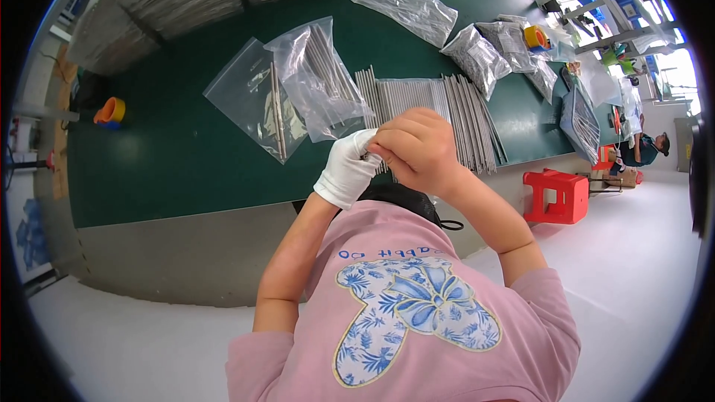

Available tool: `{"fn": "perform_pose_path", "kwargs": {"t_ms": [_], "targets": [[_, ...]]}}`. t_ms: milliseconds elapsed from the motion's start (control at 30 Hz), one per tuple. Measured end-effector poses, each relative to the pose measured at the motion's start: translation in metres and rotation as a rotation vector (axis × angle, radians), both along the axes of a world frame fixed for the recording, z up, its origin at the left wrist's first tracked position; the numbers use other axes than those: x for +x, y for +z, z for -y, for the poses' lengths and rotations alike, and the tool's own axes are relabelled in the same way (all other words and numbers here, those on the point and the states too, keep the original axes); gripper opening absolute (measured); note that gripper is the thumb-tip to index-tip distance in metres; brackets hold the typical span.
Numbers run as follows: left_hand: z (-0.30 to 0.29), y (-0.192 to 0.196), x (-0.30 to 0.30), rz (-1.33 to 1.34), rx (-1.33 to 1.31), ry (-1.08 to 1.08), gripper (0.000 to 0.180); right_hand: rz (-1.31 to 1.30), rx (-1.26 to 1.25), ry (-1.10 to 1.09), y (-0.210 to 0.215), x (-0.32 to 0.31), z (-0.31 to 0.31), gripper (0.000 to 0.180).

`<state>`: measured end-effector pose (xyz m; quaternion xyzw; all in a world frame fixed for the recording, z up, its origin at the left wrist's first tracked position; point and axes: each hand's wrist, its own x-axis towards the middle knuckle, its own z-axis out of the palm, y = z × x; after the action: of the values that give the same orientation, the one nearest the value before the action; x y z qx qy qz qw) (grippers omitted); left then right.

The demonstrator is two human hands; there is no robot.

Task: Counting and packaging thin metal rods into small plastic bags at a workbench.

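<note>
My left hand [347, 170], in a white glove, and my bare right hand [418, 150] meet at the table's near edge. Both have curled fingers pressed together at the fingertips; whatever they pinch is too small or hidden to make out. Just beyond them lies a row of thin grey metal rods [471, 120], partly covered by the right hand. Left of the row, a clear plastic bag [302, 48] holds several rods. Under its edge lies a flat clear bag [238, 89] with a few rods on it or inside, I cannot tell which.
Stacked wrapped bundles [179, 0] stand at the far left of the green table [171, 171]. A yellow tape roll [112, 110] sits near the left end. Filled silver-grey bags [480, 59] and a blue tray [579, 123] lie to the right. A red stool [557, 197] stands on the floor; another person [649, 150] is farther off.
</note>
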<state>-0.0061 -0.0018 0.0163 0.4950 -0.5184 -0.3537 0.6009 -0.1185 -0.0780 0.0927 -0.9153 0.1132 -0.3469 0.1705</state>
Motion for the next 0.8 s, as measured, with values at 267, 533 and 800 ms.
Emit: {"fn": "perform_pose_path", "kwargs": {"t_ms": [267,533,800], "targets": [[0.000,-0.005,0.001,0.045,0.056,-0.012,0.017,-0.193,-0.123,-0.025,0.012,-0.002,-0.001,0.011],[0.002,-0.003,-0.002,0.070,0.028,0.038,0.015,-0.090,-0.062,-0.059,0.013,-0.004,0.004,0.009],[0.002,-0.002,0.000,0.101,0.032,0.051,0.015,-0.102,0.010,-0.046,0.006,-0.003,0.005,0.007]]}}
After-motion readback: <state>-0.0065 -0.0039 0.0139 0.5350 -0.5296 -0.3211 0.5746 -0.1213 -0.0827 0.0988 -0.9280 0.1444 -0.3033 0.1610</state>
